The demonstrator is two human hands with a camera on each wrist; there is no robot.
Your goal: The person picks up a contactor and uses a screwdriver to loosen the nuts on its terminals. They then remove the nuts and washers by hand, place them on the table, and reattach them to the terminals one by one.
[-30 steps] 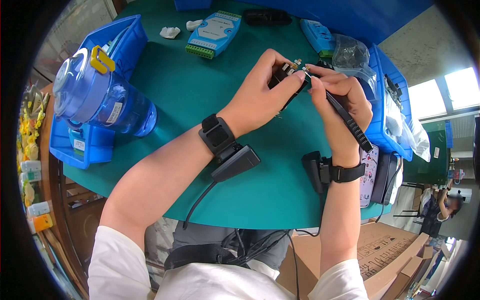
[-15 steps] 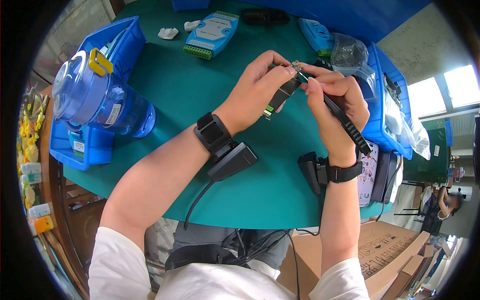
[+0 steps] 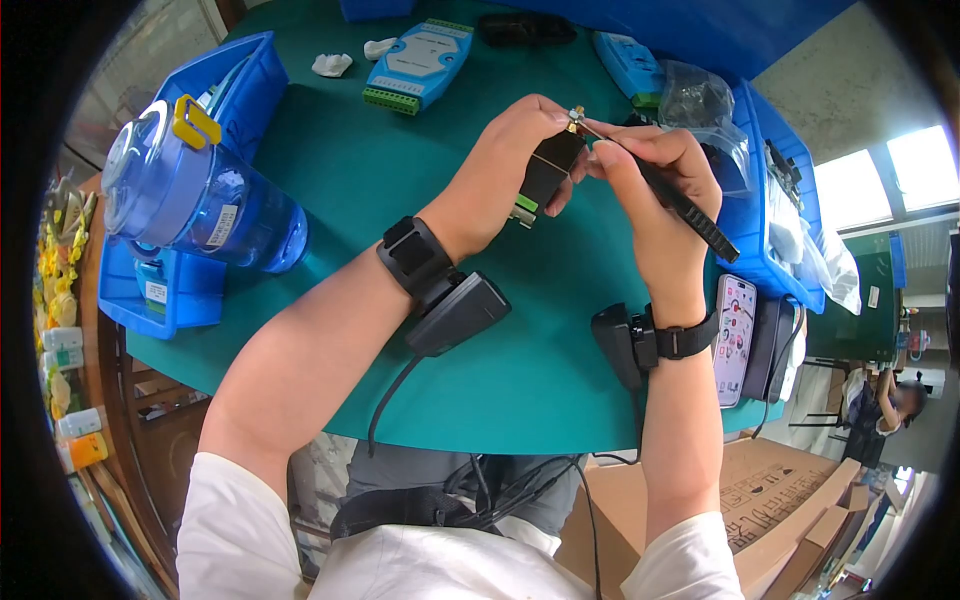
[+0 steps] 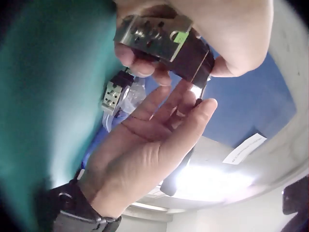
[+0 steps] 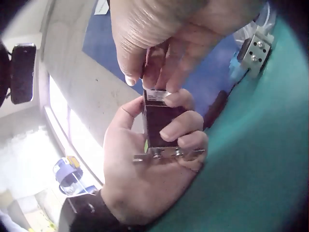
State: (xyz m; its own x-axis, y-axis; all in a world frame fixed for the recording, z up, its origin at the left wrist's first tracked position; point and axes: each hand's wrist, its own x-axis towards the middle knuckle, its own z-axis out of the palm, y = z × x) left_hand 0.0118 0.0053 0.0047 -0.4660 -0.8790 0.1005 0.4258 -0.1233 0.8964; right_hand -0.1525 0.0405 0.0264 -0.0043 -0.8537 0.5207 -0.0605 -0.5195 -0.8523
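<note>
My left hand (image 3: pixel 485 185) grips a small black box-shaped module (image 3: pixel 550 172), fingers wrapped round its sides. At its near end is a metal mounting plate (image 4: pixel 154 36) with screws and a bit of green; brass-coloured fittings (image 3: pixel 576 118) stick up from the far end, by the left thumb. My right hand (image 3: pixel 668 200) pinches a slim black tool (image 3: pixel 700 225) with a ridged handle, its thin tip right at the fittings in the head view. In both wrist views the tool's tip is hidden behind fingers.
A blue water bottle (image 3: pixel 240 205) stands left among blue bins (image 3: pixel 190 310). Blue-and-white modules (image 3: pixel 420 65) lie at the back, with white crumpled bits (image 3: pixel 332 65). To the right are a plastic bag (image 3: pixel 695 95), a filled blue bin (image 3: pixel 745 235) and a phone (image 3: pixel 735 340).
The module has turned in my left hand, so its long black face and green end now show. Both hands have shifted slightly left, the tool staying at the fittings.
</note>
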